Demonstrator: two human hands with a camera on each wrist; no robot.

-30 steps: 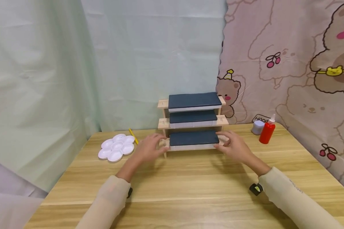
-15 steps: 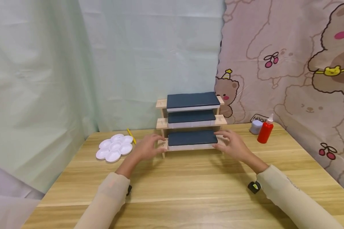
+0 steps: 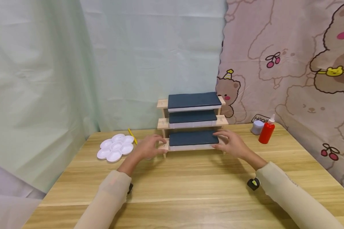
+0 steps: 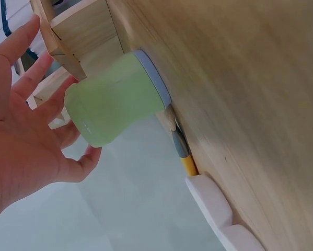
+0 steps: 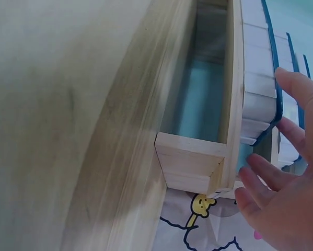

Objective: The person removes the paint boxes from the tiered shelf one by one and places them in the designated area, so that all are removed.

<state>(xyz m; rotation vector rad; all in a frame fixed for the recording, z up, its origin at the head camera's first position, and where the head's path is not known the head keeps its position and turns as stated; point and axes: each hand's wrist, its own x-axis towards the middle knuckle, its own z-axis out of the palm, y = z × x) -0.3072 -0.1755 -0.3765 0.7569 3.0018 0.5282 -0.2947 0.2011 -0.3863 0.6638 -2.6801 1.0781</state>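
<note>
A three-tier wooden stand [image 3: 163, 122] on the table bears three long white boxes with dark blue tops. My left hand [image 3: 149, 147] is at the left end of the lowest tier, its fingers spread, with nothing gripped. Beside those fingers in the left wrist view stands a translucent green cup [image 4: 114, 97], mostly hidden by the hand in the head view. My right hand [image 3: 232, 144] is at the right end of the lowest box [image 3: 193, 138]. In the right wrist view its thumb [image 5: 297, 86] lies at the blue edge of that box, and the other fingers are spread apart.
A white flower-shaped palette [image 3: 113, 155] lies on the left, with a yellow-handled tool [image 3: 131, 133] behind it. At the back right stand a red squeeze bottle [image 3: 266, 132] and a small pale blue jar [image 3: 257, 127]. Curtains hang behind the wooden table [image 3: 189, 190].
Both hands stay at the ends of the lowest tier and shift only slightly. The stand and its boxes look the same; the head view sways a little.
</note>
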